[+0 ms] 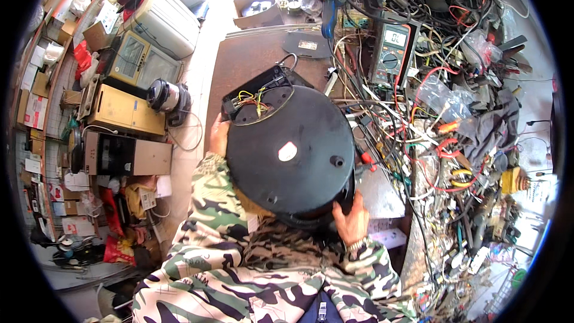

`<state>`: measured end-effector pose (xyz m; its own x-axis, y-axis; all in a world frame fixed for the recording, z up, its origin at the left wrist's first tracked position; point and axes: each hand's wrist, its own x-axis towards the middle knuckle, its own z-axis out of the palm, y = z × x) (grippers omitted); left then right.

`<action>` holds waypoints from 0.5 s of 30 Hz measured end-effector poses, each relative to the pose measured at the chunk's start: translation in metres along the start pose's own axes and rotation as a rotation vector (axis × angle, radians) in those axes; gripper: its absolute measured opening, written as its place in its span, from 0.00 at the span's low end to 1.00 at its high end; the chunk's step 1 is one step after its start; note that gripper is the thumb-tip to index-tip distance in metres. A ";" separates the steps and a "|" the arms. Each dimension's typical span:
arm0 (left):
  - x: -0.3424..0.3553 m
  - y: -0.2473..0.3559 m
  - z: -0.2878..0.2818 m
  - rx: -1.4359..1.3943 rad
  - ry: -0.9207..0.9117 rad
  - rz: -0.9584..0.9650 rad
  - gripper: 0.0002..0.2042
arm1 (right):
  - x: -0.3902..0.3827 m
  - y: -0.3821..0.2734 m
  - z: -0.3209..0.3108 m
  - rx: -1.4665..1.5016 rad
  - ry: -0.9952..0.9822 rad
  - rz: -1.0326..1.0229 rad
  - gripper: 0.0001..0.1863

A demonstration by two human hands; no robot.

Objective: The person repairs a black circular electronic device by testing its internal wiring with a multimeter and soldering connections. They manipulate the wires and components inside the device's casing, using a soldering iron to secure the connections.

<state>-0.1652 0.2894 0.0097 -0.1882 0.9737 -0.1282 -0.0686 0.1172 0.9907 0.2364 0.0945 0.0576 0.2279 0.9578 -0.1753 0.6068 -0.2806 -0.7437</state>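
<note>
A large round black appliance (281, 173), perhaps an electric cooker, is held bottom up in front of me at the table's near edge. At its far side a housing (278, 78) stands uncovered, and thin yellow, red and green wires (254, 101) show inside it. My left hand (220, 136) grips the left side, its fingers partly hidden behind the appliance. Down at the near right rim, my right hand (351, 218) is closed on the edge with the thumb showing. A dark flat cover (306, 45) with a label lies on the brown table (239, 57) beyond.
On the right spreads a heap of cables (382, 113), tools and parts, with a multimeter (391, 51) and yellow-handled pliers (461, 177). An open cardboard box (257, 9) stands at the back. Old appliances (130, 107) and packed shelves (45, 90) line the left.
</note>
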 end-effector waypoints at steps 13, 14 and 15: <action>-0.111 0.016 -0.033 0.040 -0.065 -0.138 0.24 | 0.026 -0.015 0.003 -0.274 0.141 0.368 0.21; -0.114 0.023 -0.041 0.057 -0.087 -0.194 0.25 | 0.027 -0.018 0.002 -0.284 0.147 0.385 0.20; -0.113 0.031 -0.047 0.101 -0.082 -0.321 0.26 | 0.028 -0.021 0.001 -0.295 0.152 0.405 0.20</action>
<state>-0.1917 0.1738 0.0527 -0.0934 0.8958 -0.4345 -0.0133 0.4353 0.9002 0.2293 0.1273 0.0673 0.5834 0.7548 -0.2997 0.6305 -0.6536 -0.4186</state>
